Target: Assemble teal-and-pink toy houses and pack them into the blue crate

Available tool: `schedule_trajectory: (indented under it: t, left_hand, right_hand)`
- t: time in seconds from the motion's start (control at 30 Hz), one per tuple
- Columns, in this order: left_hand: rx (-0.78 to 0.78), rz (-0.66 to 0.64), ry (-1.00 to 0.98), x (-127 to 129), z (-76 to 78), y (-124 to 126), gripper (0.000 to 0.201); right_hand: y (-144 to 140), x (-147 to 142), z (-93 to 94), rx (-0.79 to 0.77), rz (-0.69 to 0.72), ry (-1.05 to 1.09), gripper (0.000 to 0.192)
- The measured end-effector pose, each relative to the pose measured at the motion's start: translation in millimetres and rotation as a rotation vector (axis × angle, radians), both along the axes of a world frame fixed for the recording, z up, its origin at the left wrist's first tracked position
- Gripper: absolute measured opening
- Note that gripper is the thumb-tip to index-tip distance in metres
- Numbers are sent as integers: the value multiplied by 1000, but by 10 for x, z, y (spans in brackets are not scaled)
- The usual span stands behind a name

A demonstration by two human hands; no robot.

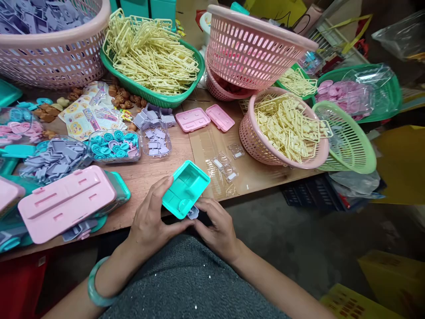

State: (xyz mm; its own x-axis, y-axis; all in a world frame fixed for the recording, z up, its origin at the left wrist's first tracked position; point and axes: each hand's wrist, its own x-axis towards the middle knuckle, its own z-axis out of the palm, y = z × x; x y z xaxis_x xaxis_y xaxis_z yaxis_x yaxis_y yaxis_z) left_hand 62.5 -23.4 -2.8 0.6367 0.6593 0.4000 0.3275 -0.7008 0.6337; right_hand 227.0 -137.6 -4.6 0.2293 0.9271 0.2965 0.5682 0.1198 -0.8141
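Observation:
A turquoise plastic box (186, 188), its open side turned up toward me, is held over my lap just off the table's front edge. My left hand (149, 212) grips its left side, fingers behind it and thumb reaching under the near corner. At that near corner my right hand (217, 228) pinches a small grey-purple plastic piece (193, 213) against the box. Part of this piece is hidden by the fingers and the box. Two pink plastic lids (193, 119) lie on the table beyond, with small clear plastic pieces (226, 166) to the right.
Baskets of yellow plastic frames (152, 57) and a pink basket (259, 48) line the back. Clear trays hold turquoise swirled parts (113, 144) and purple parts (156, 139). A long pink-lidded box (68, 201) stands at left. A light green basket (352, 141) overhangs the right edge.

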Motion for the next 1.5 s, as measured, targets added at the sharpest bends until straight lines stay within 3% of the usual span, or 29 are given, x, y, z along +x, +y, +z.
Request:
schedule_trajectory:
  t: [0.13,0.47,0.6,0.87,1.1,1.17,1.3,1.5]
  left_hand:
    - [28,27,-20,29,-11,-20,83]
    - [153,8,-15,-4,-114,49,99]
    - [128,2,3,-10,-107,60,99]
    - [48,-54,44,-47,-85,22,59]
    - [98,-29,52,9,-63,7,95]
    - [119,-33,48,10,-66,18,97]
    - [107,-40,84,-15,-55,24,89]
    - [112,-29,148,-59,-57,20,63]
  right_hand:
    - [11,32,-17,1,10,-20,26]
    - [55,73,1,81,88,-231,36]
    - [86,106,70,50,86,-197,36]
    - [87,202,115,4,93,-157,34]
    - [60,143,46,34,68,-117,33]
    - [56,130,15,37,54,-70,34]
    - [53,136,22,37,64,-97,35]
    - [88,188,218,-78,139,-195,26]
